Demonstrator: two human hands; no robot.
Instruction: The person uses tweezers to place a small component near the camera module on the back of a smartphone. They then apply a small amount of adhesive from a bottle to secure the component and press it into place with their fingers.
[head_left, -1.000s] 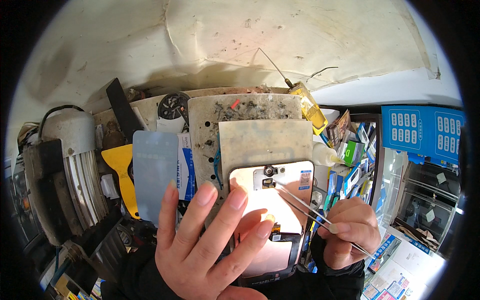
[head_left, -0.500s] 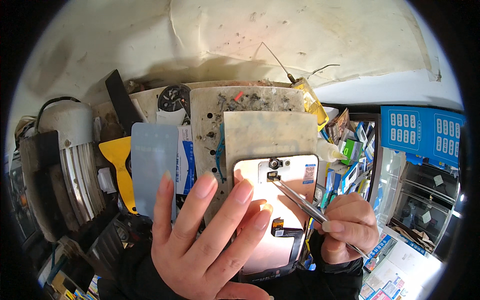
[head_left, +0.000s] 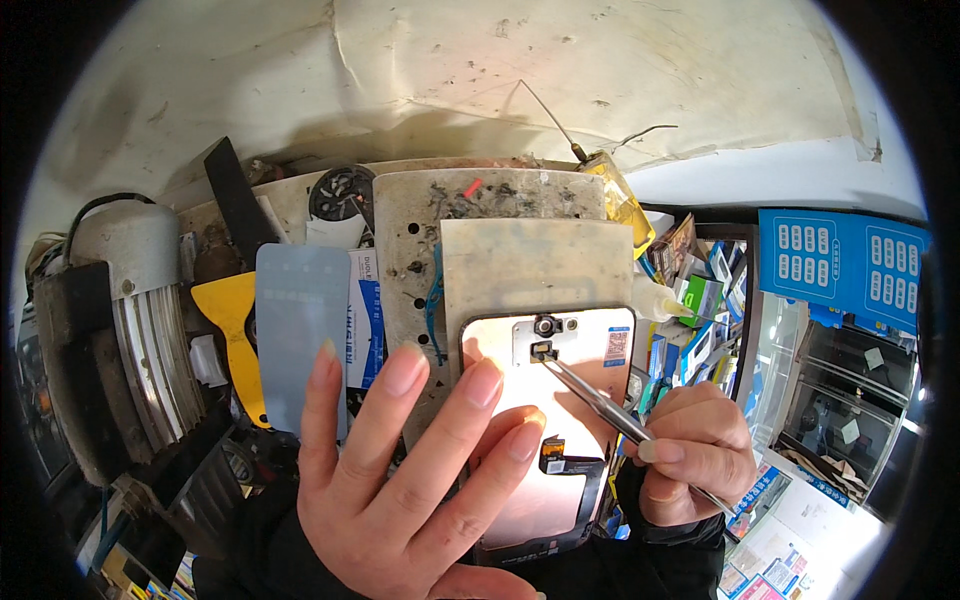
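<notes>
A pinkish, shiny phone screen assembly [head_left: 535, 505] lies back side up, a small black camera-like module [head_left: 547, 326] near its top. Between the thumb and fingers of my right hand [head_left: 697, 455] are metal tweezers [head_left: 600, 402]. Their tips touch a small dark connector piece [head_left: 543, 351] below that module. My left hand [head_left: 415, 490] is spread over the left side of the phone part, fingers apart, holding nothing. A short dark flex cable [head_left: 553, 450] sticks up lower on the panel. Beneath the panel's top end is a beige mat [head_left: 535, 262].
Left of the mat are a grey-blue sheet [head_left: 300, 320], a yellow scraper [head_left: 232, 330] and a grey lamp-like machine [head_left: 140, 300]. Behind the mat stands a yellow bottle with a needle [head_left: 625, 205]. A white squeeze bottle [head_left: 655, 300] and several small boxes [head_left: 702, 295] are on the right.
The whole view has shifted slightly. The tweezer tips stay at the small connector, and both hands keep nearly the same pose.
</notes>
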